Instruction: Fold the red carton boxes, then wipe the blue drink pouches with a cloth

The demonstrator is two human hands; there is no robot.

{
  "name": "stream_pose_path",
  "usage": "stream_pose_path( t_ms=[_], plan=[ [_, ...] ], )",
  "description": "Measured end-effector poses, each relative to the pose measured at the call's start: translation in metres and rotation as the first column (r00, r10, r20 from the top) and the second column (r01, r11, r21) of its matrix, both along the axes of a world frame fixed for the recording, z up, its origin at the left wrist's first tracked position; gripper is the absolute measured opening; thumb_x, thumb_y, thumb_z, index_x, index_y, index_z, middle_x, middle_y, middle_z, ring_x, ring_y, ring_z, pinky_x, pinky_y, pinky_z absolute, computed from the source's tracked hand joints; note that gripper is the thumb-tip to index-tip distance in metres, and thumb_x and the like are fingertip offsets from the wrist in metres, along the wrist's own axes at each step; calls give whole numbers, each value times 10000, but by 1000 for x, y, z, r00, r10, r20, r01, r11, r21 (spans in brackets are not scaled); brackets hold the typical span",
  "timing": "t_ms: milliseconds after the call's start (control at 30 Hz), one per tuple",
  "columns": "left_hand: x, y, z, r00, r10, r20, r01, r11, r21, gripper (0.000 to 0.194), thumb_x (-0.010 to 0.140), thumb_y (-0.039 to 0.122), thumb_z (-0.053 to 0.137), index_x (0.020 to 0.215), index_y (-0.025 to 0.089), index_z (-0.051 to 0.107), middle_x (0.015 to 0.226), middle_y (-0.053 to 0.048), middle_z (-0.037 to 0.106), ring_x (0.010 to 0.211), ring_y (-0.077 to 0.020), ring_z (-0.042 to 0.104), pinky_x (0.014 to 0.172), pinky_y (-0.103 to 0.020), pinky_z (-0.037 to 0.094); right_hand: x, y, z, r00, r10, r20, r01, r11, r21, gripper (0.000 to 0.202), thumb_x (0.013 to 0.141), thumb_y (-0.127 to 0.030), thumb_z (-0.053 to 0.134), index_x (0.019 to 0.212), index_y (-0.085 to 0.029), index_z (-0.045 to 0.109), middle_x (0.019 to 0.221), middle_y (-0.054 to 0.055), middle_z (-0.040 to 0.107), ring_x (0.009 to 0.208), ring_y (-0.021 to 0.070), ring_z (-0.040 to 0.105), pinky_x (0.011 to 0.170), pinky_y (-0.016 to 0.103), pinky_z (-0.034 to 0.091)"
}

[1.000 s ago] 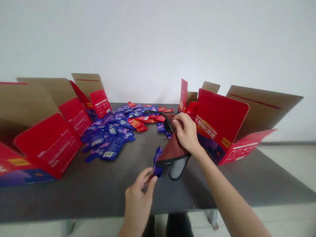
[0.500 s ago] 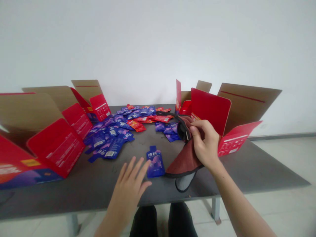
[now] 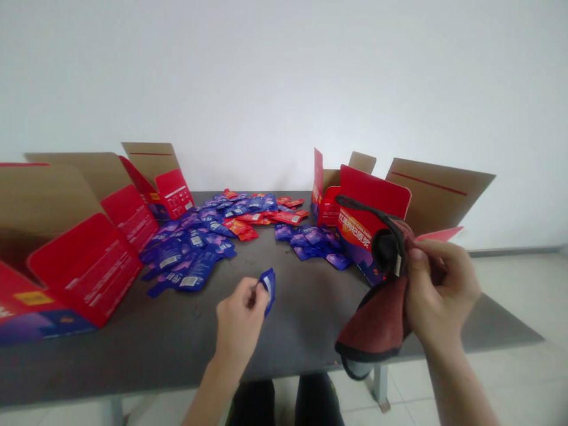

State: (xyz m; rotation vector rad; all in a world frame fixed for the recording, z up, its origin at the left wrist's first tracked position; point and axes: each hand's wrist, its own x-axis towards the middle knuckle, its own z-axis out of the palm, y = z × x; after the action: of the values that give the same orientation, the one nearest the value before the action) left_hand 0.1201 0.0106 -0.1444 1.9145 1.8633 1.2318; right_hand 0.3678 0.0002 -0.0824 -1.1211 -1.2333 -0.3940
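Note:
My left hand [image 3: 242,313] pinches a blue pouch [image 3: 268,289] above the front middle of the table. On the right, my right hand [image 3: 437,290] grips a reddish-brown cloth item [image 3: 381,316] with black edging and a black strap, which hangs over the front edge of the table. Many blue pouches [image 3: 195,254] are heaped on the left, with red pouches [image 3: 242,229] among and behind them. A smaller group of blue pouches [image 3: 315,236] lies right of centre, beside an open red box [image 3: 361,236].
Several open red boxes stand on the dark table [image 3: 177,349]: a large one [image 3: 84,272] at the near left, another [image 3: 175,192] behind it and a smaller one [image 3: 326,201] at the back right. A pale wall rises behind.
My left hand has closed on the single blue pouch and lifted it from the table. My right hand has carried the cloth item rightward and nearer, uncovering more blue pouches and the box front.

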Motion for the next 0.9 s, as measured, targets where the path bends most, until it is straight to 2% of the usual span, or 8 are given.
stream_pose_path(
  t_ms=[67,133,267,400,500,600,767,900],
  plan=[
    [-7,-3,-5,973,141,183,-131,989,-68,215,835,365,446,727,202,534,547,36,601,515,-133,602,498,-193,426,-2,4,-6,1000,-5,27,6,1000,-18,77,821,-244,527,798,-192,578,729,6,555,656,139,519,601,280,400],
    [-14,-9,-15,958,227,177,-208,971,-121,196,829,374,456,770,202,529,631,6,647,606,-172,638,555,-236,462,-5,7,-10,999,1,51,1,999,-34,75,815,-239,533,787,-188,580,723,8,561,653,142,523,598,280,404],
    [-30,-22,-37,921,317,-225,-308,948,73,263,796,268,515,1017,126,524,959,-134,659,906,-286,614,794,-435,466,-7,9,-15,997,51,60,-47,996,-69,78,820,-237,530,796,-184,582,734,11,570,673,144,536,614,278,415],
    [-43,-27,-43,742,148,-654,-8,977,213,321,797,153,510,1106,208,574,1229,-125,548,1182,-331,443,952,-560,329,-13,9,-14,989,137,59,-131,987,-97,57,824,-222,537,802,-192,580,750,3,577,692,134,537,630,264,413],
    [-48,-26,-47,639,-46,-768,224,966,128,303,825,97,441,1041,212,621,1078,-81,652,1013,-257,581,942,-504,371,-34,10,-16,947,301,115,-279,944,-176,78,848,-195,506,802,-194,569,770,4,576,729,127,534,652,250,408],
    [-46,-27,-55,644,-90,-760,297,944,140,375,804,-2,365,1022,163,621,915,-66,701,780,-185,647,900,-445,417,-72,15,-30,768,556,317,-393,801,-453,148,888,-195,433,812,-193,560,818,17,566,754,124,519,671,248,389],
    [-37,-33,-61,626,-85,-775,371,907,200,348,745,-25,352,826,125,656,703,-66,677,644,-191,631,695,-347,517,-132,33,-66,318,755,573,-207,646,-735,105,879,-248,447,894,-240,551,863,-1,553,766,135,506,652,264,342],
    [-36,-33,-59,612,-60,-788,390,890,235,362,725,-34,353,891,85,652,814,-102,697,714,-190,645,738,-317,525,-149,65,-81,257,776,575,-145,620,-771,149,904,-276,392,950,-257,532,893,-4,552,779,135,527,648,258,336]
  ],
)
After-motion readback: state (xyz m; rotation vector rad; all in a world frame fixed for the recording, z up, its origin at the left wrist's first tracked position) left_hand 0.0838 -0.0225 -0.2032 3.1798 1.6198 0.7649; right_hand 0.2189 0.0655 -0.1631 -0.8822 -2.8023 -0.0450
